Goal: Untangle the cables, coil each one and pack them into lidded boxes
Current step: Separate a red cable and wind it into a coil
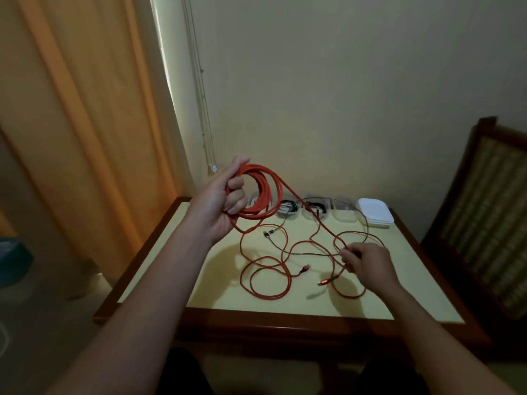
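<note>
Head view: left hand [221, 208] grips red cable [263, 195] above table's [142, 253] left edge.

The red cable [261, 195] is partly coiled, the rest sprawling in loose loops. A dark cable [269, 232] crosses it. Clear boxes [343, 215] stand behind.

Clear boxes [343, 216] partly behind the red coil [263, 195], their contents indistinct

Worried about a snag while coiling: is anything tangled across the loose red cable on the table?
Yes. A thin dark cable crosses loose loops of the red cable right beside the right hand, which pinches a red strand.
</note>
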A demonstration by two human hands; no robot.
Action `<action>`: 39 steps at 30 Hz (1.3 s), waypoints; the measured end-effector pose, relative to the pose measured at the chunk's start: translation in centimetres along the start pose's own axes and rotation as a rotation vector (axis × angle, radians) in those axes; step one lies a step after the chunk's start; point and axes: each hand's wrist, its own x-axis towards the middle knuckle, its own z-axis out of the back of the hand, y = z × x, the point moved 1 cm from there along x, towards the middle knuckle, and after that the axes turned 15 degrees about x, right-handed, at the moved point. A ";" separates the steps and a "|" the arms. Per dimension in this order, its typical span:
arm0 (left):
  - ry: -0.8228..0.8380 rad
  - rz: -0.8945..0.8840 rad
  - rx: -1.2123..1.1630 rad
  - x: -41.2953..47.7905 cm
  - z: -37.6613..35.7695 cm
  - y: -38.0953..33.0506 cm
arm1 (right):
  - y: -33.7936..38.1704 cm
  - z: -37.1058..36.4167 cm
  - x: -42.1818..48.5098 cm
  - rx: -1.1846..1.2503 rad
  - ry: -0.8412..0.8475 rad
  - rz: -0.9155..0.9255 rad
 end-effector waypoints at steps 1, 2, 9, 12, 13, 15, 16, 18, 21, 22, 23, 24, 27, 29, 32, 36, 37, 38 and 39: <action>0.009 0.008 -0.044 -0.7 -0.4 -0.2 | -0.1 0.3 -0.8 -0.002 -0.005 -0.002; 0.026 0.014 -0.094 -1.3 -0.7 -0.4 | -0.1 0.7 -1.6 0.011 -0.014 -0.011; 0.069 0.016 -0.253 -4.1 -3.5 -1.9 | 1.2 1.7 -5.4 0.067 -0.013 0.036; -0.047 -0.069 -0.216 -3.7 -4.2 -2.4 | 2.5 1.5 -6.0 -0.176 0.105 0.187; -0.100 -0.120 -0.162 -3.5 -4.2 -2.4 | 3.1 1.4 -6.2 -0.285 0.159 0.241; -0.210 -0.205 0.014 -3.4 -4.3 -2.3 | 4.5 1.4 -6.4 -0.393 0.208 0.353; -0.245 -0.229 0.141 -3.5 -4.3 -2.1 | 5.3 1.4 -6.5 -0.406 0.208 0.415; -0.258 -0.259 0.432 -4.3 -4.6 -1.6 | 7.5 1.9 -6.9 -0.417 0.170 0.570; -0.216 -0.248 0.739 -5.5 -5.5 -0.4 | 11.1 3.3 -7.3 -0.372 0.013 0.772; -0.193 -0.246 0.816 -5.8 -5.8 0.1 | 12.3 3.9 -7.3 -0.331 -0.037 0.816; -0.161 -0.239 0.877 -6.0 -6.0 0.6 | 13.3 4.4 -7.3 -0.288 -0.079 0.855; -0.118 -0.221 0.905 -6.2 -6.2 1.2 | 14.2 4.8 -7.2 -0.249 -0.111 0.888; 0.030 -0.127 0.865 -6.4 -6.8 2.3 | 15.6 5.5 -6.6 -0.163 -0.156 0.928; 0.126 -0.056 0.781 -6.4 -7.2 2.6 | 15.9 5.6 -6.2 -0.154 -0.208 0.938; 0.228 0.032 0.580 -6.5 -7.6 2.5 | 15.7 5.8 -5.6 -0.192 -0.296 0.949; 0.272 0.077 0.481 -6.5 -7.6 2.0 | 14.6 5.8 -4.7 -0.230 -0.353 0.897; 0.270 0.078 0.470 -6.4 -7.6 1.9 | 14.4 5.7 -4.5 -0.229 -0.340 0.887; 0.269 0.081 0.455 -6.4 -7.5 1.9 | 14.3 5.6 -4.4 -0.214 -0.307 0.880; 0.269 0.090 0.438 -6.3 -7.5 1.9 | 14.2 5.6 -4.4 -0.188 -0.263 0.879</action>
